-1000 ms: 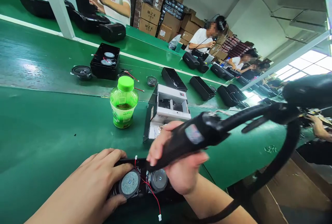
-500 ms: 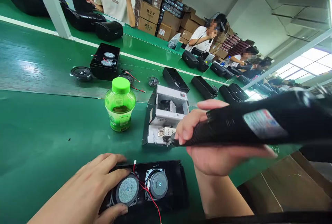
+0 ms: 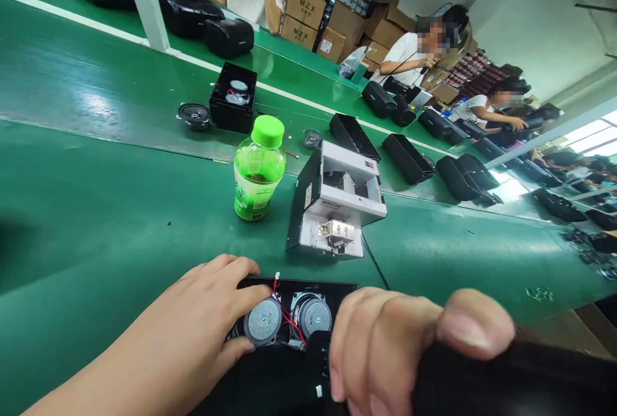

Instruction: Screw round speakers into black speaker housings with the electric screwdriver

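A black speaker housing (image 3: pixel 337 292) lies on the green table at the near edge, with two round grey speaker drivers (image 3: pixel 263 321) side by side in it and a red wire across them. My left hand (image 3: pixel 193 332) rests on its left end, fingers bent over the rim and the left driver. My right hand (image 3: pixel 400 345) is closed around a black electric screwdriver (image 3: pixel 506 380), whose tip points down at the housing's right part. The tip itself is hidden behind my fingers.
A green bottle (image 3: pixel 257 168) and a white screw feeder box (image 3: pixel 337 207) stand just beyond the housing. Black housings (image 3: pixel 407 159) and loose drivers (image 3: pixel 193 115) lie on the conveyor belt. Other people work at the far side, before stacked cartons (image 3: pixel 308 20).
My right hand has brought the screwdriver from the feeder box back down to the housing. The view has shifted left and lower. My left hand stays on the housing.
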{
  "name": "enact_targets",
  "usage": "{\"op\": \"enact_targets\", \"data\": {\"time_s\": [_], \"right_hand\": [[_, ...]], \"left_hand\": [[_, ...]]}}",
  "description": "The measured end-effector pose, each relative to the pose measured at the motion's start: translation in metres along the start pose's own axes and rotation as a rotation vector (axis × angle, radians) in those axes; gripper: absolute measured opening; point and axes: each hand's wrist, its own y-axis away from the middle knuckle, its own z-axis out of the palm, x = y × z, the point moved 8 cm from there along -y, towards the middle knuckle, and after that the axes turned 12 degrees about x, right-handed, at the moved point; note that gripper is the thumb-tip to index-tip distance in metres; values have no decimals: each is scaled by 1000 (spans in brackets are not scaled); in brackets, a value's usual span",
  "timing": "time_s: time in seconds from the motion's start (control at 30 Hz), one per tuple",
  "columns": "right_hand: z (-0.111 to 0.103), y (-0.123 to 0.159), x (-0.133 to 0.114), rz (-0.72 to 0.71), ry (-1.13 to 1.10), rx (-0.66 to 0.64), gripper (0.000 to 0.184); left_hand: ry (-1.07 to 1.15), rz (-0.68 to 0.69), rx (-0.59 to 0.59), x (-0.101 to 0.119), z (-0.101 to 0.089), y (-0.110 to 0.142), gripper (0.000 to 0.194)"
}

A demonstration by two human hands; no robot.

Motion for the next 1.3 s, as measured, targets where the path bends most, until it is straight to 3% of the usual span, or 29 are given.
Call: {"op": "enact_targets", "data": {"time_s": [0.2, 0.47, 0.73, 0.9, 1.07, 1.3], "right_hand": [[18, 7, 20, -80, 41, -118, 43], [7, 8, 38, -86, -65, -293, 52], [-12, 18, 22, -56, 23, -65, 32], [-20, 26, 31, 8, 16, -36, 26], [-23, 30, 33, 31, -1, 25, 20], [-15, 24, 31, 9, 26, -19, 23]], "left_hand": [[-58, -41, -88, 12, -3, -2, 54], [-87, 0, -45, 15, -7, -1, 53], [-87, 82, 40, 16, -3, 2, 53], [-40, 108, 119, 10, -6, 4, 48], [-69, 86, 111, 8, -5, 5, 49], [-102, 61, 69, 11, -4, 3, 47]]}}
